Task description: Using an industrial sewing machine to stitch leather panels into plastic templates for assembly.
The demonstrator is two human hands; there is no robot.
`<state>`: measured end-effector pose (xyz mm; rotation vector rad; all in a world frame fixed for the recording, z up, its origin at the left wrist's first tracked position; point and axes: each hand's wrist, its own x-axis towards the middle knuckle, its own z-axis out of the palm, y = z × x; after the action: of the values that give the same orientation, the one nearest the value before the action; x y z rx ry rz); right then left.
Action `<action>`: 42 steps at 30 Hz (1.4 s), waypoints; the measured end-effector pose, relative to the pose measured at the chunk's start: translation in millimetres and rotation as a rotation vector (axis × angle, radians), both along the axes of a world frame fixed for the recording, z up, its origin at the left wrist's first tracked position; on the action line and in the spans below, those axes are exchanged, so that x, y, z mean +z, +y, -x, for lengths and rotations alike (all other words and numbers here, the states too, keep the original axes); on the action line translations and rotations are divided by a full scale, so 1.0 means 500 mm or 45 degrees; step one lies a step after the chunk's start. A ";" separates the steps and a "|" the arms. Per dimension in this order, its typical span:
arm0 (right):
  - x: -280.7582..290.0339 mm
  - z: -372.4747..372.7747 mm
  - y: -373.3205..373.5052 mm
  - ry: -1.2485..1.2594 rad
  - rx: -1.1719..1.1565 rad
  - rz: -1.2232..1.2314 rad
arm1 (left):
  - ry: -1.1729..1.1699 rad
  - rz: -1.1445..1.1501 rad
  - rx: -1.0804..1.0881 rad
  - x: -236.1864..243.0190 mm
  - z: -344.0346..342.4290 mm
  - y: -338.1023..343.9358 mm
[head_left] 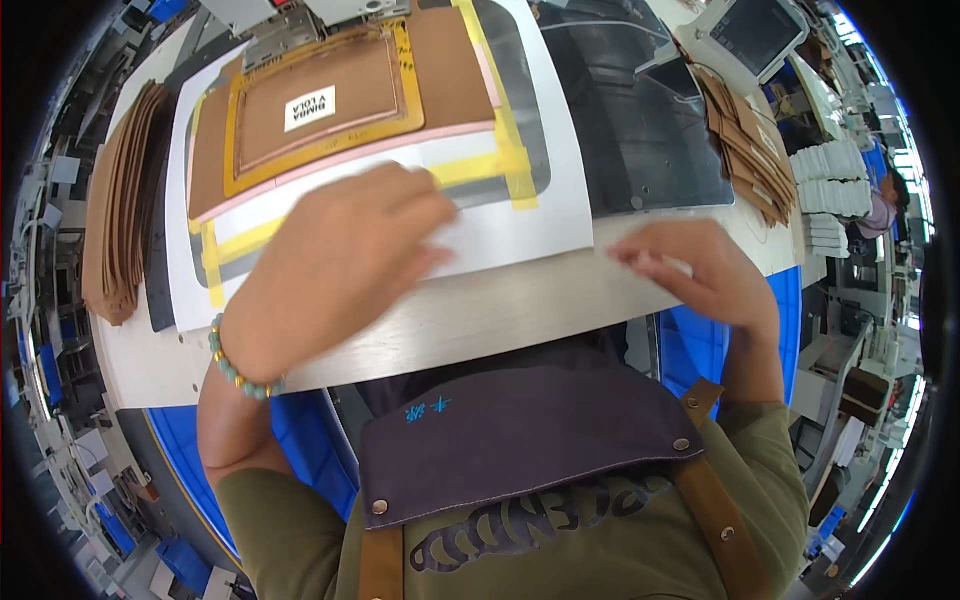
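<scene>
My left hand (345, 265), blurred by motion and wearing a bead bracelet, hovers over the near edge of a white template sheet (560, 215). Its fingers point right, thumb apart, with nothing visible in them. Beyond it lies a flat brown panel (450, 75) with pink edges, bordered by yellow tape (470, 170). A yellow frame (412, 95) rests on the panel around a white printed label (310, 109). Off the sheet's near right corner, my right hand (705, 270) is raised at the table edge, fingers loosely bent, a gap showing between thumb and fingers; I see nothing held.
A machine head (285, 38) stands over the panel's far edge. Brown pieces (125, 200) are stacked at the left, more brown pieces (745, 145) at the right. A dark clear plate (640, 120) lies right of the sheet. Farther right are a screen (755, 35) and white stacks (830, 180).
</scene>
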<state>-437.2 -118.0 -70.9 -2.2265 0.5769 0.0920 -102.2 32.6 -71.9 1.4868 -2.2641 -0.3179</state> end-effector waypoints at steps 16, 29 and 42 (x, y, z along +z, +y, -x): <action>-0.164 -0.433 -0.124 -0.646 0.530 0.981 | -0.063 -0.065 0.141 -0.152 -0.233 -0.102; -0.174 -0.428 -0.113 -0.758 0.444 0.911 | 0.041 -0.160 0.009 -0.151 -0.269 -0.138; -0.176 -0.408 -0.154 -0.826 0.022 0.528 | -0.017 -0.091 -0.046 -0.167 -0.283 -0.165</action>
<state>-233.2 -194.8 -158.6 -2.4627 0.2241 -0.7769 39.1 -50.0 -155.3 1.4888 -2.3146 -0.4045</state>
